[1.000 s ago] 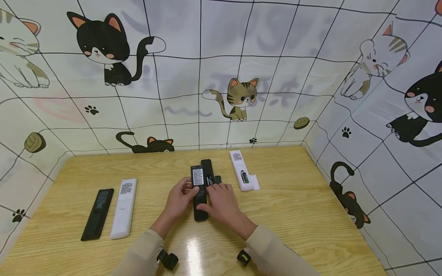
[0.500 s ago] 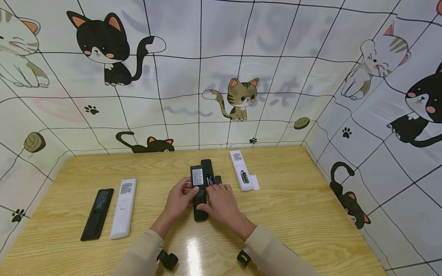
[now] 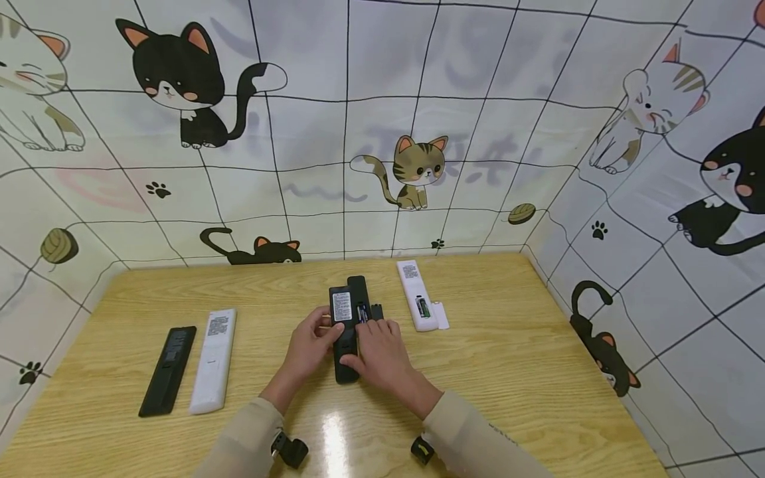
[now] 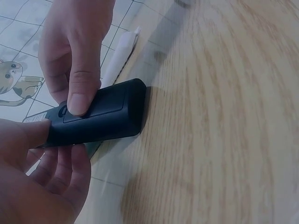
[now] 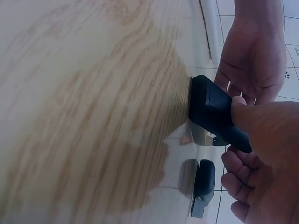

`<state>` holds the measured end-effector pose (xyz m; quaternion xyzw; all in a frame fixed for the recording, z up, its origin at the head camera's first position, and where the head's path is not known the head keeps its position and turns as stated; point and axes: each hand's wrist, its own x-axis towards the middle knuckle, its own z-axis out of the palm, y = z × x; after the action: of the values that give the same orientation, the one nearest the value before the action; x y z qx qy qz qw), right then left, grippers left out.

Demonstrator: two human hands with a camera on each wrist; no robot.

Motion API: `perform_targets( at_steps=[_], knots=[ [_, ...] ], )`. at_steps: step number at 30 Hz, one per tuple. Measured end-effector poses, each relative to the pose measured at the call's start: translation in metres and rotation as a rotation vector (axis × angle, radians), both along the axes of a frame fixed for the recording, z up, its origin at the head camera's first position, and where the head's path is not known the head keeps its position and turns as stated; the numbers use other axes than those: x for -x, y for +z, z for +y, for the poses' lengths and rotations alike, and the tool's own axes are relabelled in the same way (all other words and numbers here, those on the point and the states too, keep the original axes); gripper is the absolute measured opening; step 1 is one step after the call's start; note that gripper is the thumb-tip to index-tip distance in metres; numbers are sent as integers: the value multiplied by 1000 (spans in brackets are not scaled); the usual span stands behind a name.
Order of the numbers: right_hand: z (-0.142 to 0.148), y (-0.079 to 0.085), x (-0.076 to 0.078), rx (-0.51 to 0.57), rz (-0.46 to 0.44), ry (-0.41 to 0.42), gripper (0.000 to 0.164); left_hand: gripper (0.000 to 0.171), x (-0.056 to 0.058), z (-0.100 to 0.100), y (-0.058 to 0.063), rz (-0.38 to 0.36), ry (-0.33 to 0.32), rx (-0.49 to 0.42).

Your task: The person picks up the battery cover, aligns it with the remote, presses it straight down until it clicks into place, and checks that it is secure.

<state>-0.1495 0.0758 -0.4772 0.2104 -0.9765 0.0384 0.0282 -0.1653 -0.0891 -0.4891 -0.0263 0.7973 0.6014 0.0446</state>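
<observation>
A black remote control [image 3: 346, 362] lies back side up between both hands, its white label facing upward. My left hand [image 3: 311, 340] grips its left side, thumb on top and fingers underneath, as the left wrist view shows. With its thumb, my right hand [image 5: 275, 149] presses on the battery cover [image 4: 105, 103] near the lower end; its other fingers curl beside the remote. Directly behind lies a second black remote control [image 3: 358, 287], partly hidden, with batteries [image 3: 362, 313] showing in its uncovered compartment. Its small black cover [image 3: 376, 311] sits just past my right fingers.
At the back right, a white remote control [image 3: 412, 285] has its battery compartment uncovered, a white cover [image 3: 441, 315] beside it. A black remote control [image 3: 168, 372] and a white one [image 3: 214, 365] lie at the left. Cat-print cloth walls [image 3: 311, 133] border the wooden table [image 3: 508, 372].
</observation>
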Motion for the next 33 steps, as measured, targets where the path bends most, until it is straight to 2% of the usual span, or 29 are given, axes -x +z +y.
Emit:
perform_targets(
  at_steps=[16, 27, 33],
  knots=[
    [0, 1, 0, 13, -2, 8, 60, 36, -2, 0, 0, -12, 16, 9],
    [1, 4, -1, 9, 42, 16, 57, 35, -3, -1, 5, -15, 0, -32],
    [-3, 5, 0, 42, 52, 16, 56, 33, -2, -4, 6, -2, -3, 13]
  ],
)
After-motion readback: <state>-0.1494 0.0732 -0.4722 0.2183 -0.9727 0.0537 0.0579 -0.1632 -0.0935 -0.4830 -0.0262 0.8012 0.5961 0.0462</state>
